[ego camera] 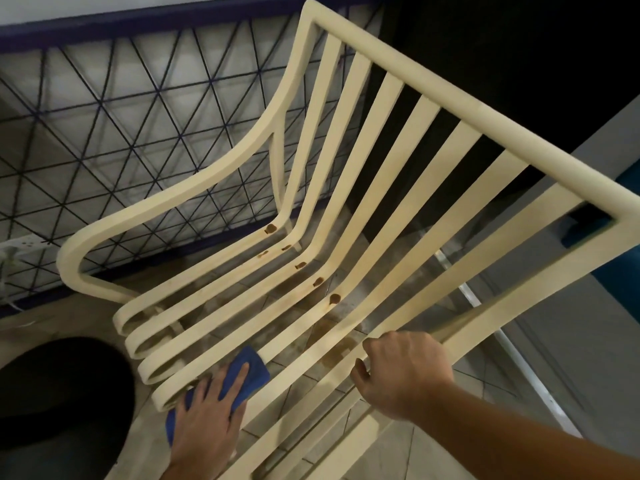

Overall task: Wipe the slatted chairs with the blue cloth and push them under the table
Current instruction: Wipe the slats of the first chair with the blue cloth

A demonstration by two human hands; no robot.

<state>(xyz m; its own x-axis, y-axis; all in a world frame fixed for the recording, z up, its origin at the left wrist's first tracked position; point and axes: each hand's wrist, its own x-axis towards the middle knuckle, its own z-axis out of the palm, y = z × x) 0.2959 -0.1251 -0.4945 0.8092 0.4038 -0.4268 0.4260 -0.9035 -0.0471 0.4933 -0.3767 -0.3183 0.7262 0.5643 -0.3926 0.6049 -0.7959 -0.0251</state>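
A railing (138, 133) of dark crossing bars (they form triangles) is running along the far left, with pale panels showing behind it. A white power strip (24, 242) is lying at its foot. The tiled floor (41, 320) is showing brownish stains. A dark rounded shape (62, 393) (unclear what) is sitting near left.

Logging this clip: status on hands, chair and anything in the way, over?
Left hand flat, pressing blue cloth on a seat slat. Right hand grips slatted chair slat. Brown spots on slats; nothing blocking wipe.
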